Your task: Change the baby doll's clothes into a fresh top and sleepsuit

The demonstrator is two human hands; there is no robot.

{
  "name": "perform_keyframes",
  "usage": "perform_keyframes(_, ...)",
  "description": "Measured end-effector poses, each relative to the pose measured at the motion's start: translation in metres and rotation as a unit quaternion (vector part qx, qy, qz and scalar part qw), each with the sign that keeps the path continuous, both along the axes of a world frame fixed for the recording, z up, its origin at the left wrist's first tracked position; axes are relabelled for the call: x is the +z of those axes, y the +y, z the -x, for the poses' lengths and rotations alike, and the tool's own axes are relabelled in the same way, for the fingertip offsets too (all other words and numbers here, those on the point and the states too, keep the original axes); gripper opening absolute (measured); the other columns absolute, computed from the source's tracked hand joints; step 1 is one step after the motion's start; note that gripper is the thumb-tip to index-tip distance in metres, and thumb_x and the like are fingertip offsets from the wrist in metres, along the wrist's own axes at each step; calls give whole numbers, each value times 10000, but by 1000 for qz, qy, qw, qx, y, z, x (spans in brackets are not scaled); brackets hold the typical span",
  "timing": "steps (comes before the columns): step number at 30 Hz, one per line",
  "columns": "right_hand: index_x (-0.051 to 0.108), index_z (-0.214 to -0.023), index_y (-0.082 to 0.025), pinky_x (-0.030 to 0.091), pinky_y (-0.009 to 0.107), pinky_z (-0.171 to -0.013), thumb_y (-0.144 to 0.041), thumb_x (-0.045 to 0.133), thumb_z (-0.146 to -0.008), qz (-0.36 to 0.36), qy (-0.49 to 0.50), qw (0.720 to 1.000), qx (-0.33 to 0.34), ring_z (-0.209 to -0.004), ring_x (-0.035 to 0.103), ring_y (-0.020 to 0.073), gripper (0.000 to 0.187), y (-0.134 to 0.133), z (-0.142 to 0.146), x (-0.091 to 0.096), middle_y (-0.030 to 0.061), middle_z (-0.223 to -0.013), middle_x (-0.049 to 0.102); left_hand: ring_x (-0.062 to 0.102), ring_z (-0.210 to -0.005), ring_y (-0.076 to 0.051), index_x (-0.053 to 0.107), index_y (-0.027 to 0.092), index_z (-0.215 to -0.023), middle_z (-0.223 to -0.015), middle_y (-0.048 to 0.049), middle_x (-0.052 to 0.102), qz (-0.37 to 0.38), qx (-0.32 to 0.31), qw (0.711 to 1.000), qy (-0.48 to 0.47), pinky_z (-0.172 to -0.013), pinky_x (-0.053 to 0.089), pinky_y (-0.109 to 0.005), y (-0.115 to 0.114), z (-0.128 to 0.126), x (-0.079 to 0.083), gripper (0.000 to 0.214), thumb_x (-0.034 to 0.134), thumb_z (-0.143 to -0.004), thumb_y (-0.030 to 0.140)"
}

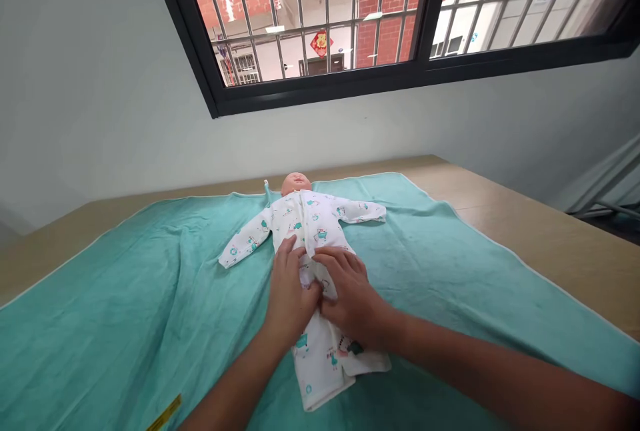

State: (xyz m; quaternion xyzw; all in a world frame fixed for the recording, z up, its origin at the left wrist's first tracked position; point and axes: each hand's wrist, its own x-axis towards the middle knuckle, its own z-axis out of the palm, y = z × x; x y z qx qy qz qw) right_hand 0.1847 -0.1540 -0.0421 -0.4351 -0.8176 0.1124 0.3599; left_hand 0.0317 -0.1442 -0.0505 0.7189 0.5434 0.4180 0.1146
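A baby doll lies on its back, dressed in a white printed baby romper whose sleeves spread out to both sides. My left hand rests on the romper's left front at the waist, fingers bent onto the cloth. Opposite it, my right hand pinches the front edge at the middle. Both thumbs come close together just below. The front opening runs down from the neck to my fingers. Toward me the romper's legs lie loosely spread, partly under my right hand. Whatever fastener sits between my fingertips is hidden.
A turquoise blanket with soft folds covers much of the wooden table. A yellow strip lies at the lower left. Behind the table stand a pale wall and a dark-framed window with metal bars.
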Motion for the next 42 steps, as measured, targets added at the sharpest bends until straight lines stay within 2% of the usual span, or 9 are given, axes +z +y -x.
perform_keyframes(5, 461, -1309, -215, 144, 513, -1151, -10, 469, -633, -14, -92, 996, 16, -1390, 256, 267, 707, -7, -1, 2, 96, -1452, 399, 218, -1434, -325, 452, 196, -1251, -1511, -129, 295, 12, -3, 1000, 24, -1160, 246, -564, -6, -4, -2, 634, 603, -644, 93)
perform_keyframes(11, 551, -1097, -200, 183, 556, -1130, 14, 490, -638, -43, -166, 984, 48, -1398, 245, 308, 510, -5, -18, 12, 116, -1443, 423, 225, -1430, -308, 479, 225, -1247, -1509, -97, 295, 1, -12, 999, 50, -1168, 234, -561, -8, 11, 3, 696, 517, -592, -8)
perform_keyframes(15, 575, -988, -193, 176, 550, -1132, -1, 523, -665, -72, -204, 974, 60, -1369, 289, 315, 378, -9, -18, 5, 123, -1403, 468, 255, -1412, -304, 509, 216, -1196, -1473, -98, 336, 7, 2, 997, 72, -1157, 267, -548, -6, 19, 3, 593, 543, -637, 20)
perform_keyframes(20, 588, -879, -195, 234, 501, -1108, -69, 541, -769, -86, -191, 975, 74, -1220, 450, 279, 174, -11, -10, 1, 81, -979, 649, 271, -1398, -306, 542, 214, -1111, -1442, -96, 376, -20, 18, 994, 106, -1126, 303, -564, -7, 15, 3, 332, 556, -788, 141)
perform_keyframes(25, 564, -971, -198, 409, 413, -910, -99, 536, -827, -69, -107, 992, 7, -1034, 524, 235, 176, 0, -11, 15, 76, -1077, 606, 326, -1365, -288, 538, 206, -1122, -1409, -107, 405, -43, 12, 995, 88, -1109, 329, -552, -1, 18, 5, 290, 540, -834, 173)
perform_keyframes(30, 544, -1067, -207, 445, 374, -801, -190, 607, -825, -61, -60, 996, -32, -987, 511, 242, 251, 24, -17, 18, 78, -1081, 573, 362, -1341, -276, 579, 223, -1010, -1359, -86, 473, -65, -24, 993, 95, -1116, 320, -514, 17, 25, 12, 204, 607, -809, 218)
perform_keyframes(34, 574, -948, -220, 415, 311, -678, -167, 607, -831, -41, -95, 994, -38, -897, 500, 212, 133, 36, -15, 15, 45, -968, 569, 384, -1320, -266, 601, 218, -895, -1357, -74, 481, -51, -24, 997, 61, -1112, 314, -513, 28, 22, 12, 83, 591, -813, 206)
perform_keyframes(38, 569, -831, -211, 402, 326, -715, -128, 536, -883, -92, -118, 988, -32, -872, 479, 211, 103, 33, -11, 12, 48, -873, 567, 348, -1347, -270, 606, 215, -824, -1388, -62, 473, -56, -32, 996, 58, -1115, 299, -534, 27, 19, 7, 96, 517, -859, 203)
perform_keyframes(42, 555, -838, -193, 409, 342, -778, -120, 479, -920, -112, -112, 987, -12, -878, 485, 208, 133, 29, -12, 11, 57, -874, 574, 331, -1363, -281, 584, 211, -996, -1417, -94, 439, -53, -45, 994, 83, -1121, 301, -523, 25, 20, 8, 215, 606, -783, 194)
